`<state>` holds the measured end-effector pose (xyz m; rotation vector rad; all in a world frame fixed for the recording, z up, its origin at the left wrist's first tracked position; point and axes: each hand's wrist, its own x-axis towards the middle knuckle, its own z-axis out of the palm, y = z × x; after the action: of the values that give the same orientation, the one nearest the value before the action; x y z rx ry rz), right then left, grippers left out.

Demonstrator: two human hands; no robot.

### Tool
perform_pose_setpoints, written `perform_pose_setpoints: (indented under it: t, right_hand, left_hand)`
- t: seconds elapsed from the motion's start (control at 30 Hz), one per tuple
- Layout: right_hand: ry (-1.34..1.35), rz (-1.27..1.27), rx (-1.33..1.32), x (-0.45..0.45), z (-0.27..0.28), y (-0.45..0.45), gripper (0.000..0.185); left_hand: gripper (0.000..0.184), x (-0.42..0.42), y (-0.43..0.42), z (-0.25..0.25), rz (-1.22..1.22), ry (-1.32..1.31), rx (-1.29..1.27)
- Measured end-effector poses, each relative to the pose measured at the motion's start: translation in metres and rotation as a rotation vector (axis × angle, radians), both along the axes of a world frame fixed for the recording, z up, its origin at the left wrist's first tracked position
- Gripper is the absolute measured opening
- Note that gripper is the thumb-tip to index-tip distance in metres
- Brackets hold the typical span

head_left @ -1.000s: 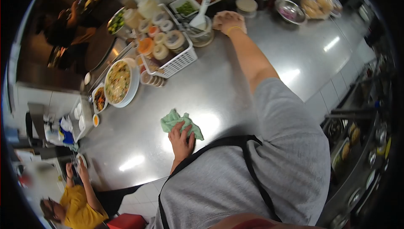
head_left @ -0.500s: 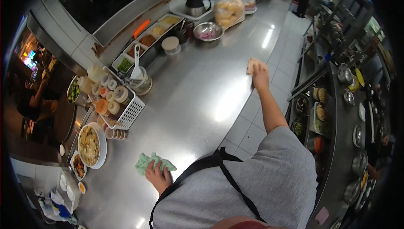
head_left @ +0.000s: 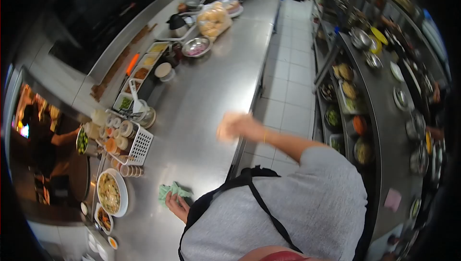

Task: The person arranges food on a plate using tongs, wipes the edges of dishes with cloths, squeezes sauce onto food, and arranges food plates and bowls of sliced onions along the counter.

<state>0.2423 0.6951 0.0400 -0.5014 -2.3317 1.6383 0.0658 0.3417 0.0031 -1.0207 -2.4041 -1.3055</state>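
Note:
My left hand [head_left: 178, 205] rests at the table's near edge, its fingers pressed on a crumpled green cloth [head_left: 169, 191]. My right hand [head_left: 245, 127] is smeared by motion over the steel table [head_left: 192, 102]. It holds a peach-coloured cloth [head_left: 227, 125], also blurred, close to the table's right edge. To the left of the green cloth stand a white dish of cheese-topped food [head_left: 109, 193] and a smaller dish of dark mixed food [head_left: 103, 219].
A white basket of capped bottles [head_left: 139, 148] stands on the left side. Farther back are garnish trays [head_left: 141, 73], a steel bowl of chopped purple pieces [head_left: 197, 47] and a bag of buns [head_left: 213, 20]. Tiled floor [head_left: 295, 88] separates this table from the counter with bowls [head_left: 374, 131].
My right hand has drawn the peach cloth from the far right edge back toward me and leftward. My left hand stays on the green cloth. The camera view has turned.

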Motion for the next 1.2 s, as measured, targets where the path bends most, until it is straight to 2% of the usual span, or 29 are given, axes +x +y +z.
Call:
perform_pose_setpoints:
  t: [0.03, 0.07, 0.13, 0.17, 0.23, 0.3, 0.33, 0.4, 0.43, 0.47, 0.53, 0.57, 0.63, 0.67, 0.7, 0.77, 0.83, 0.9, 0.93, 0.97, 1.03, 1.07, 1.13, 1.2]
  right_hand:
    - [0.013, -0.184, -0.217, 0.006, 0.002, 0.031, 0.030]
    - [0.185, -0.271, -0.168, 0.014, 0.017, 0.057, 0.025]
    - [-0.065, -0.476, 0.560, 0.008, -0.049, 0.142, 0.023]
    - [-0.202, -0.580, 0.847, 0.008, -0.004, 0.136, 0.024]
    - [0.248, -0.623, -0.220, -0.021, 0.035, 0.140, 0.029]
    - [0.169, -0.600, 0.994, -0.047, 0.028, 0.126, 0.046]
    - [0.102, -0.508, 0.937, -0.057, 0.051, 0.090, 0.062]
    - [0.455, -0.075, 0.598, -0.072, 0.072, 0.024, 0.075]
    - [0.453, 0.107, 0.673, -0.072, 0.092, -0.013, 0.077]
    - [0.451, 0.360, 0.379, -0.069, 0.110, -0.051, 0.083]
    - [0.468, 0.504, 0.141, -0.068, 0.113, -0.109, 0.069]
    - [0.468, 0.496, 0.138, -0.068, 0.113, -0.119, 0.069]
    - [0.441, 0.367, 0.169, -0.071, 0.113, -0.129, 0.041]
    - [0.513, 0.288, 0.146, -0.073, 0.108, -0.126, 0.019]
    - [0.514, 0.294, 0.150, -0.072, 0.114, -0.123, 0.019]
    - [0.497, 0.281, -0.043, -0.065, 0.129, -0.116, 0.015]
    - [0.410, 0.301, -0.128, -0.063, 0.142, -0.116, 0.018]
    - [0.594, 0.395, 0.102, -0.074, 0.136, -0.122, 0.029]
    - [0.517, 0.480, 0.108, -0.072, 0.138, -0.129, 0.044]
    - [0.516, 0.485, 0.104, -0.076, 0.132, -0.138, 0.044]
    - [0.640, 0.447, 0.219, -0.086, 0.122, -0.151, 0.054]
    - [0.485, 0.462, 0.080, -0.087, 0.116, -0.153, 0.055]
    - [0.462, 0.479, 0.094, -0.093, 0.109, -0.147, 0.051]
    - [0.438, 0.493, 0.101, -0.094, 0.102, -0.137, 0.048]
  left_hand:
    - [0.018, 0.000, -0.001, 0.004, -0.043, 0.005, -0.020]
    - [0.018, 0.000, 0.000, 0.009, 0.000, -0.057, 0.104]
    - [0.019, 0.004, 0.004, 0.028, 0.114, -0.256, 0.278]
    - [0.019, 0.001, 0.006, 0.040, 0.088, -0.247, 0.273]
    - [0.019, -0.005, 0.010, 0.060, 0.060, -0.161, 0.267]
    - [0.019, -0.006, 0.023, 0.078, -0.008, -0.105, 0.324]
    - [0.018, -0.004, 0.030, 0.091, -0.067, -0.125, 0.343]
    - [0.017, -0.002, 0.045, 0.108, -0.145, -0.166, 0.392]
    - [0.017, 0.000, 0.052, 0.116, -0.157, -0.168, 0.392]
    - [0.017, 0.004, 0.058, 0.124, -0.214, -0.201, 0.373]
    - [0.015, 0.006, 0.066, 0.127, -0.294, -0.278, 0.376]
    - [0.015, 0.007, 0.069, 0.129, -0.300, -0.281, 0.371]
    - [0.014, 0.011, 0.072, 0.136, -0.345, -0.288, 0.392]
    - [0.016, 0.013, 0.072, 0.140, -0.354, -0.341, 0.439]
    - [0.016, 0.017, 0.071, 0.145, -0.350, -0.338, 0.445]
    - [0.018, 0.023, 0.069, 0.153, -0.360, -0.418, 0.532]
    - [0.019, 0.021, 0.063, 0.153, -0.379, -0.413, 0.514]
    - [0.019, 0.022, 0.059, 0.155, -0.395, -0.410, 0.499]
    - [0.019, 0.026, 0.059, 0.161, -0.461, -0.477, 0.472]
    - [0.018, 0.030, 0.059, 0.167, -0.526, -0.544, 0.444]
    - [0.019, 0.030, 0.059, 0.171, -0.501, -0.504, 0.417]
    - [0.019, 0.025, 0.059, 0.168, -0.447, -0.499, 0.481]
    - [0.016, 0.024, 0.059, 0.172, -0.308, -0.529, 0.621]
    - [0.016, 0.020, 0.058, 0.175, -0.248, -0.457, 0.636]
